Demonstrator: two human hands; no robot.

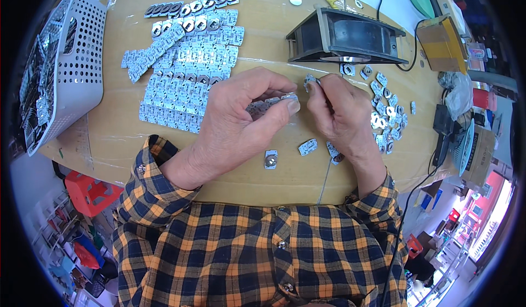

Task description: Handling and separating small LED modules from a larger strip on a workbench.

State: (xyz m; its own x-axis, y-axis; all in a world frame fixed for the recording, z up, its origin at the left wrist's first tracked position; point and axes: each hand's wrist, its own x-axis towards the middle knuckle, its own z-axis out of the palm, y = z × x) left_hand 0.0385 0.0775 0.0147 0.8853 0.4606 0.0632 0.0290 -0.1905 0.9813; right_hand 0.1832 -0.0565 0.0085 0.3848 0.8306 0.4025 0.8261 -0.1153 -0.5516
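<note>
My left hand (pixel 235 112) is curled around a strip of small circuit boards (pixel 269 103), its thumb lying along the strip's near side. Just right of it, my right hand (pixel 346 110) pinches a single small circuit board (pixel 309 81) between thumb and fingers. Something thin and dark shows at those fingers, too hidden to name. Below the hands, a circuit board with a round metal part (pixel 270 159) and a bare-looking board (pixel 308 147) lie on the table. Another board (pixel 333 152) sits beside my right wrist.
Joined board strips (pixel 181 101) lie in rows at the left, some stacked crosswise. Loose boards (pixel 390 111) are scattered at the right. A black fan (pixel 350 37) stands at the back. A white perforated basket (pixel 82 60) holds dark parts at the left edge. A cardboard box (pixel 442 47) stands far right.
</note>
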